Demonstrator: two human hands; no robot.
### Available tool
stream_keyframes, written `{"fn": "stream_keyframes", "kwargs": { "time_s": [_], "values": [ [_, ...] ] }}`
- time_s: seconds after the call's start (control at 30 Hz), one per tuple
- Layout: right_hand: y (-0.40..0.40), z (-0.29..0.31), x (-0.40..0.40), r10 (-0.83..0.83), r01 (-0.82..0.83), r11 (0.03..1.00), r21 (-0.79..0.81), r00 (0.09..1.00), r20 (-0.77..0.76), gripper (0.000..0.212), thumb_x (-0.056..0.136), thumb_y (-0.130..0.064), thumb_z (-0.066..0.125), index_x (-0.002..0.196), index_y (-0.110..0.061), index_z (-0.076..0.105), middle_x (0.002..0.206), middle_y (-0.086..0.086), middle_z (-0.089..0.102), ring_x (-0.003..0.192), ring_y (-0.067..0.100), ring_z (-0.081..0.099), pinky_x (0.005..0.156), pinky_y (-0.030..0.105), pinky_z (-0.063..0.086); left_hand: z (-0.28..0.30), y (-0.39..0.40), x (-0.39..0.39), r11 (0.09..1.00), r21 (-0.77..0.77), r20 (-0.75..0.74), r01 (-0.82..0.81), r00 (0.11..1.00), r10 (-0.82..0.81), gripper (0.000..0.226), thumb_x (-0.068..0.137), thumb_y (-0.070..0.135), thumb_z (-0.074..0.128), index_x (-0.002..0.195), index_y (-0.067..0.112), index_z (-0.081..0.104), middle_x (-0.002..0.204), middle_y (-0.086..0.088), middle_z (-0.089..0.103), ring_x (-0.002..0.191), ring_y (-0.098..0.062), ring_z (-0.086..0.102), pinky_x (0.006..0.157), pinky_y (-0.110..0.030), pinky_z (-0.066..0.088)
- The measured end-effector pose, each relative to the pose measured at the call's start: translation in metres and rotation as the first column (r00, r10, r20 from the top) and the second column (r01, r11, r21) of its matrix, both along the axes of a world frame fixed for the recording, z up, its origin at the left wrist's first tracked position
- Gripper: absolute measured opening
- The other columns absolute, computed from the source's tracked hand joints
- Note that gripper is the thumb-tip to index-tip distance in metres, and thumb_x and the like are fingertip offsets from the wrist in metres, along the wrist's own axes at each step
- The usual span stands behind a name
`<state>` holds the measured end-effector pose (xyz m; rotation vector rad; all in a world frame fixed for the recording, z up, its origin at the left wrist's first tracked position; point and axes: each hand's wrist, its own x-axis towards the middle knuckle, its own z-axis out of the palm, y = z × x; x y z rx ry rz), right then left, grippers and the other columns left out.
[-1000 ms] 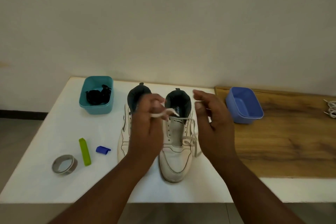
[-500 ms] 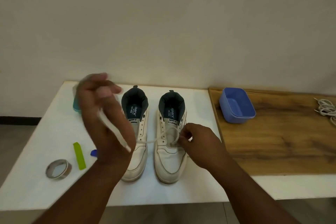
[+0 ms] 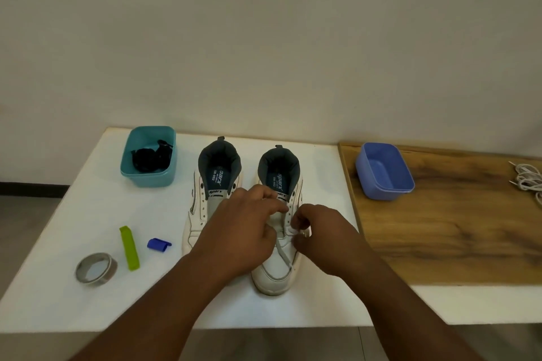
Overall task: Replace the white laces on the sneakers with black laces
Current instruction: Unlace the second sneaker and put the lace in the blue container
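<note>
Two white high-top sneakers stand side by side on the white table, toes toward me. The left sneaker (image 3: 205,202) has bare eyelets. On the right sneaker (image 3: 278,269) a white lace (image 3: 283,255) still runs through the lowest eyelets, one end trailing over the toe. My left hand (image 3: 243,231) reaches across the left sneaker and pinches at the lace over the right one's tongue. My right hand (image 3: 319,234) pinches the lace at the right-side eyelets. Black laces (image 3: 149,158) lie bundled in a teal tub (image 3: 152,179) at the back left.
A blue tub (image 3: 384,182) sits on the wooden board (image 3: 454,228) at the right, with a white lace bundle (image 3: 528,179) at the far right edge. A tape roll (image 3: 96,268), green strip (image 3: 129,247) and small blue clip (image 3: 158,244) lie front left.
My left hand, raised at the left with a lace end half a second ago, has come down onto the right sneaker's lacing. My right hand stays at the eyelets.
</note>
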<state>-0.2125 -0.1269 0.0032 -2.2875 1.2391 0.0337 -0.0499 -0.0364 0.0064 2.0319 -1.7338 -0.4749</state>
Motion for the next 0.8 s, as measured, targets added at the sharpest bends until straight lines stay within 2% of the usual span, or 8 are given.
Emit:
{"fn": "stream_keyframes", "kwargs": {
  "time_s": [0.17, 0.3, 0.5, 0.6, 0.67, 0.73, 0.77, 0.8],
  "values": [
    [-0.004, 0.002, 0.003, -0.011, 0.012, 0.992, -0.127, 1.0, 0.006, 0.009, 0.103, -0.026, 0.053, 0.102, -0.024, 0.062, 0.099, -0.004, 0.062, 0.085, 0.012, 0.059, 0.078, 0.028, 0.053, -0.001, 0.001, 0.0, 0.999, -0.014, -0.047, -0.029, 0.999, 0.029, 0.044, 0.091, 0.039, 0.053, 0.134, 0.043, 0.055, 0.143, 0.022, 0.046, 0.125, -0.008, 0.042, 0.1, -0.028, 0.038],
    [-0.006, 0.007, 0.003, -0.042, 0.053, 0.984, -0.173, 0.997, 0.068, 0.007, 0.101, -0.031, 0.059, 0.103, -0.028, 0.065, 0.102, -0.008, 0.062, 0.086, 0.01, 0.059, 0.079, 0.026, 0.052, -0.007, 0.0, 0.002, 0.999, -0.03, -0.053, -0.028, 0.998, 0.026, 0.048, 0.094, 0.024, 0.054, 0.139, 0.039, 0.05, 0.142, 0.016, 0.049, 0.124, -0.012, 0.047, 0.102, -0.031, 0.043],
    [-0.002, 0.002, 0.008, -0.01, 0.007, 0.997, -0.074, 0.999, -0.037, 0.021, 0.095, -0.042, 0.066, 0.106, -0.025, 0.071, 0.104, -0.006, 0.068, 0.091, 0.012, 0.062, 0.082, 0.032, 0.055, -0.011, 0.0, 0.005, 0.993, -0.079, -0.185, -0.092, 0.98, 0.076, 0.053, 0.101, 0.014, 0.047, 0.149, 0.033, 0.039, 0.137, 0.012, 0.058, 0.122, -0.012, 0.055, 0.103, -0.036, 0.049],
    [-0.002, 0.004, 0.006, 0.031, -0.037, 0.998, -0.048, 0.994, -0.103, 0.017, 0.096, -0.035, 0.066, 0.107, -0.024, 0.07, 0.107, -0.005, 0.066, 0.095, 0.014, 0.062, 0.082, 0.029, 0.053, -0.01, -0.001, 0.005, 0.992, -0.072, -0.195, -0.101, 0.977, 0.085, 0.054, 0.103, 0.016, 0.045, 0.152, 0.035, 0.034, 0.139, 0.015, 0.057, 0.124, -0.009, 0.054, 0.103, -0.032, 0.049],
    [-0.002, 0.001, 0.004, 0.044, -0.056, 0.994, -0.099, 0.991, -0.129, 0.008, 0.099, -0.026, 0.059, 0.105, -0.026, 0.066, 0.105, -0.004, 0.064, 0.09, 0.013, 0.061, 0.08, 0.028, 0.053, -0.008, 0.001, 0.005, 0.993, -0.066, -0.196, -0.098, 0.977, 0.083, 0.053, 0.102, 0.016, 0.046, 0.151, 0.035, 0.036, 0.138, 0.015, 0.057, 0.123, -0.01, 0.054, 0.103, -0.034, 0.049],
    [-0.005, 0.001, 0.002, -0.018, 0.01, 0.978, -0.209, 0.999, -0.037, 0.009, 0.102, -0.023, 0.052, 0.097, -0.027, 0.057, 0.096, -0.004, 0.059, 0.081, 0.013, 0.058, 0.073, 0.03, 0.053, -0.008, 0.002, 0.006, 0.994, -0.063, -0.182, -0.09, 0.98, 0.077, 0.052, 0.101, 0.016, 0.046, 0.149, 0.035, 0.038, 0.138, 0.012, 0.057, 0.122, -0.011, 0.054, 0.103, -0.036, 0.048],
    [-0.007, 0.003, 0.002, -0.095, 0.121, 0.952, -0.28, 0.99, 0.105, 0.011, 0.104, -0.023, 0.049, 0.095, -0.026, 0.053, 0.092, -0.004, 0.057, 0.077, 0.011, 0.057, 0.069, 0.03, 0.051, -0.009, 0.003, 0.007, 0.994, -0.062, -0.171, -0.086, 0.982, 0.075, 0.052, 0.101, 0.016, 0.046, 0.149, 0.034, 0.039, 0.139, 0.011, 0.057, 0.122, -0.011, 0.054, 0.103, -0.037, 0.048],
    [-0.009, 0.01, 0.003, -0.185, 0.293, 0.901, -0.321, 0.927, 0.327, 0.013, 0.106, -0.023, 0.046, 0.095, -0.024, 0.052, 0.088, -0.005, 0.055, 0.074, 0.008, 0.055, 0.065, 0.028, 0.049, -0.009, 0.003, 0.007, 0.994, -0.062, -0.161, -0.086, 0.984, 0.075, 0.051, 0.101, 0.017, 0.046, 0.148, 0.034, 0.039, 0.14, 0.011, 0.056, 0.123, -0.012, 0.053, 0.103, -0.037, 0.048]
  ]
}}
